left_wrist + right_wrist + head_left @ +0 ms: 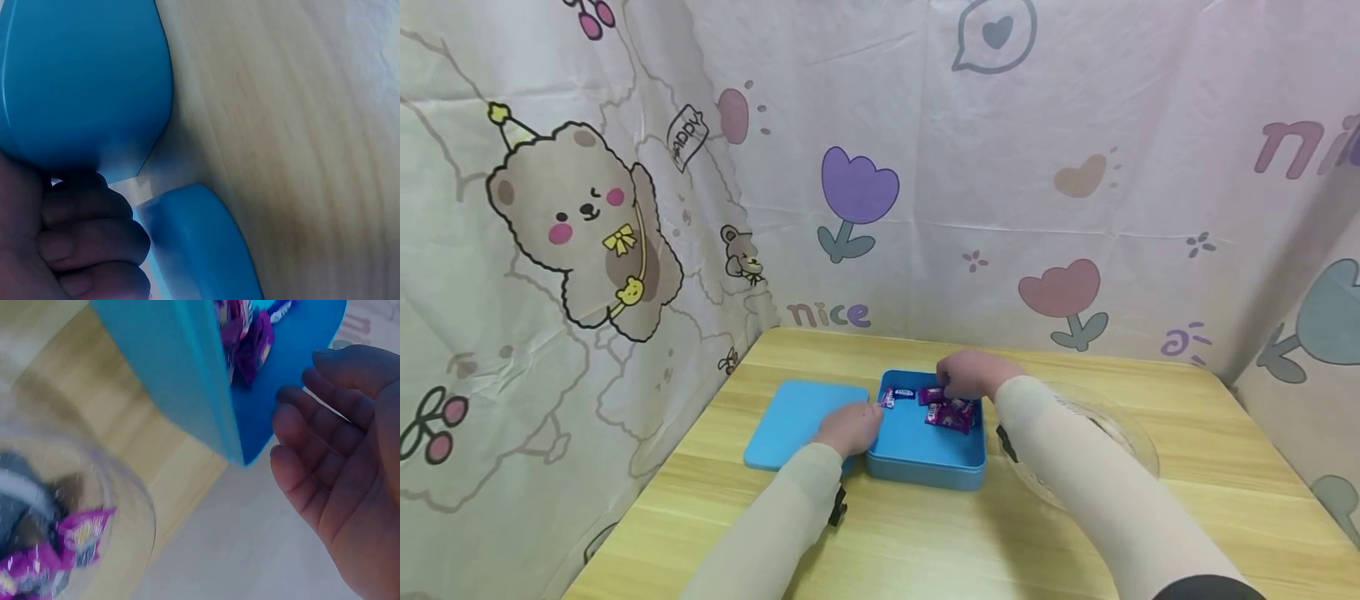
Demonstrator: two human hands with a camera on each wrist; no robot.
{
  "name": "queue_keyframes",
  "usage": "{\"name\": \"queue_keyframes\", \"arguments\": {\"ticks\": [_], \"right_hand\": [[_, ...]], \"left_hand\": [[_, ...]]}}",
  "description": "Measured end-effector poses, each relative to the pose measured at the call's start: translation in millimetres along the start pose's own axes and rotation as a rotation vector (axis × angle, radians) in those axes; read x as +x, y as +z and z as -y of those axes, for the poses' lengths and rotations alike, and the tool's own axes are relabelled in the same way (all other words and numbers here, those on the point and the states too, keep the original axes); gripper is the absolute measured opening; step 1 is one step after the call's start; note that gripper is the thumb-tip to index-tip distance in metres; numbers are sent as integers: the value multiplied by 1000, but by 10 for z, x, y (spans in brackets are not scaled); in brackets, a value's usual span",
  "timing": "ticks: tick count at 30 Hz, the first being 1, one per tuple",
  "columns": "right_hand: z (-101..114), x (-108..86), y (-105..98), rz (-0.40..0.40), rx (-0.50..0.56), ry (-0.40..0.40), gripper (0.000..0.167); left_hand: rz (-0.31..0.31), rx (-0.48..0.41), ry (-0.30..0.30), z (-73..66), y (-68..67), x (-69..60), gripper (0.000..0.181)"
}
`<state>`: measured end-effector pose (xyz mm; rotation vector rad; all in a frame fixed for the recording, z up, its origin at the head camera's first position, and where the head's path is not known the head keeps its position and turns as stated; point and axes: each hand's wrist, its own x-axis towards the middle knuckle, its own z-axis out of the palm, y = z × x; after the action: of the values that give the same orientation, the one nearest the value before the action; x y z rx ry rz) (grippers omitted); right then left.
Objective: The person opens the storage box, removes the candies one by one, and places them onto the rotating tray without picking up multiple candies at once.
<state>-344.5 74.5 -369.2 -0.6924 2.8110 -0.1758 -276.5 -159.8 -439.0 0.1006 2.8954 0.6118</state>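
A blue box [925,477] stands lidless on the table, with purple-wrapped candies [952,414] bunched at its right side and a few along the back left. My left hand [850,427] is at the box's left wall; in the left wrist view its fingers [100,244] are curled beside the wall and appear to grip it, the thumb hidden. Over the back right corner is my right hand [973,372]. Seen in the right wrist view, its fingers [319,425] are loosely bent beside the box, with nothing visible in them.
The blue lid [786,421] lies flat left of the box, partly under my left hand. Right of the box, partly behind my right forearm, a clear round bowl [1138,446] holds purple candies [84,534] and grey packets. A printed curtain [925,275] hangs behind the table.
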Motion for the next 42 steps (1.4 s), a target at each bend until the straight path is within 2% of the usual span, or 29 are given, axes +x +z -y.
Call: {"name": "queue_keyframes", "arguments": {"ticks": [11,19,22,25,29,34,42], "right_hand": [[409,206,163,54,6,-29,38],[579,337,156,93,-8,-28,37],[596,375,181,86,-23,-21,33],[595,402,233,95,9,25,31],[583,425,316,97,17,45,30],[605,398,338,80,-21,27,25],[540,433,369,65,-109,-41,12]], "left_hand": [[-7,46,32,12,-12,36,46],[-8,60,71,20,-21,10,44],[-14,52,74,9,-28,-11,43],[-17,62,84,4,-28,-17,41],[-24,65,91,5,-15,-27,40],[-39,37,75,1,-3,-44,44],[-18,48,85,-11,-24,-57,41]]}}
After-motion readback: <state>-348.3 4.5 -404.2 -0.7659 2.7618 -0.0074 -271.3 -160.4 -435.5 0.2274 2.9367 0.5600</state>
